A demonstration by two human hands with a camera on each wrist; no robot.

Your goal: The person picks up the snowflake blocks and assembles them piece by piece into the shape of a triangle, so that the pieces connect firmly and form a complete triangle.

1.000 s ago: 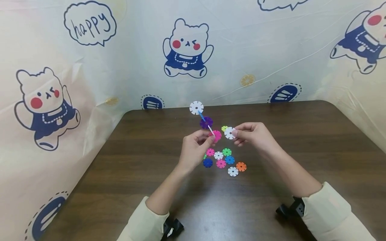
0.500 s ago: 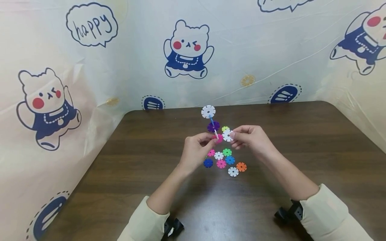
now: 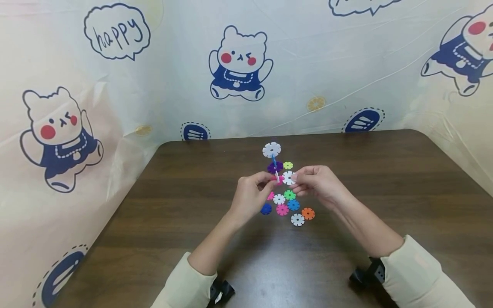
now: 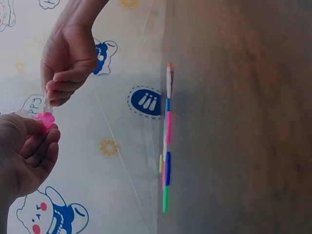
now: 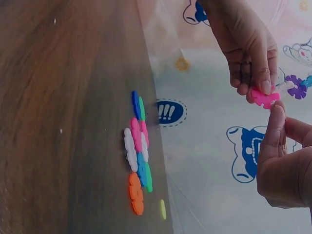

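Observation:
My left hand (image 3: 252,196) pinches the pink notched disc (image 5: 265,98) at the near end of a chain of interlocking plastic discs. Beyond it come a white disc seen edge-on, a purple disc (image 3: 274,167), a light blue one edge-on, and a white disc (image 3: 271,149) at the far end. Between thumb and fingers, my right hand (image 3: 317,185) holds another white disc (image 3: 288,178) by its edge. That disc meets the pink one's rim in the head view; whether their slots are joined I cannot tell. In the left wrist view, fingers partly cover the pink disc.
Loose discs lie on the brown table (image 3: 161,231) below my hands: orange (image 3: 308,213), white (image 3: 297,220), light blue (image 3: 293,205), green (image 3: 289,195), dark blue (image 3: 265,208) and several more. A small yellow disc (image 3: 287,165) lies farther back. Printed cloth (image 3: 161,85) hangs behind the table.
My left hand has shifted slightly right, and the chain has swung right, its far end lower. My right hand has moved left and down, bringing its white disc against the pink one.

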